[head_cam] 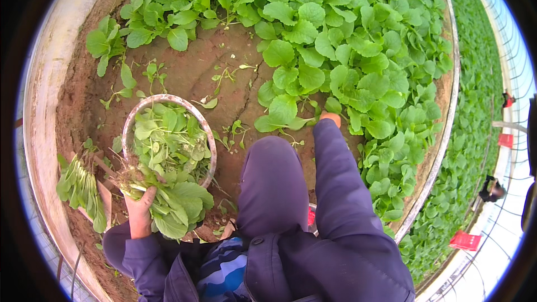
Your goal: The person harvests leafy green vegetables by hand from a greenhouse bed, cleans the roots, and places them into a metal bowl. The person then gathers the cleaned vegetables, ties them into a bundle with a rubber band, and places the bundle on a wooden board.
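Observation:
My left hand (139, 206) is closed around a bunch of leafy greens (180, 203), its pale stems and soil-caked roots pointing up and left. The bunch overlaps the lower rim of a round bucket (211, 139) filled with loose leaves and small plants (172, 134). Over the soil, my right hand (331, 117) reaches in at the base of the standing leafy plants (310, 56). Leaves and my sleeve cover most of its fingers, so their grip is hidden. A broad-leaved plant (282, 114) leans low just left of that hand.
Another bundle of greens (86, 188) lies left of the bucket. Small seedlings (226, 76) dot the bare soil (184, 67). A pale border strip (455, 50) edges the bed on the right. Red bags (465, 240) and a person (491, 188) are farther right.

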Tool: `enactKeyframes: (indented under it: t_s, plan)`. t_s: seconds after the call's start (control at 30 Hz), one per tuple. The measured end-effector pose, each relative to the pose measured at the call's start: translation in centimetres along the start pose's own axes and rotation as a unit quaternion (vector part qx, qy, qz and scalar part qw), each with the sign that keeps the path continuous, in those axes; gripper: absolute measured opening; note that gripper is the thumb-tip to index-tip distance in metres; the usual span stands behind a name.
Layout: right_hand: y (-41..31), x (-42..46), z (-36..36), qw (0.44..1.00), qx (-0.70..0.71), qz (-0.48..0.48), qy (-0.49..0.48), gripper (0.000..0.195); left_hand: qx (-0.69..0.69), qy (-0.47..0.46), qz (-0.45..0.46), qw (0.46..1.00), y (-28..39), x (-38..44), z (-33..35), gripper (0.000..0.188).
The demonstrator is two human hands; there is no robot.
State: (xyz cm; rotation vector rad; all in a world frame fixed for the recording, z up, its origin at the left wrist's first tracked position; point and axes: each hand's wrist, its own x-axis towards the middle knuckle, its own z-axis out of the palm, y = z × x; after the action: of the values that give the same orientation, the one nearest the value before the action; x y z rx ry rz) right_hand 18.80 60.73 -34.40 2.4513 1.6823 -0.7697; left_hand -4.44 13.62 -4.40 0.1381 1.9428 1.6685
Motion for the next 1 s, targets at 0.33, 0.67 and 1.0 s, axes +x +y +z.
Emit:
enactKeyframes:
  t_s: [0.33,0.67,1.0]
  plan:
    - [9.1,-7.4,-6.6,0.956,-0.248,-0.150,-0.040,0.044,0.040,-0.061,0.024,0.997,1.2,0.1,1.7,0.048]
    - [17.6,1.5,-6.7,0.981,-0.193,-0.002,0.022,0.042,0.018,-0.052,0.029,0.998,1.2,-0.6,1.6,0.046]
    - [12.5,-1.5,-7.3,0.992,-0.112,0.057,-0.003,0.047,0.024,-0.022,-0.001,0.999,-0.5,-0.9,0.1,0.048]
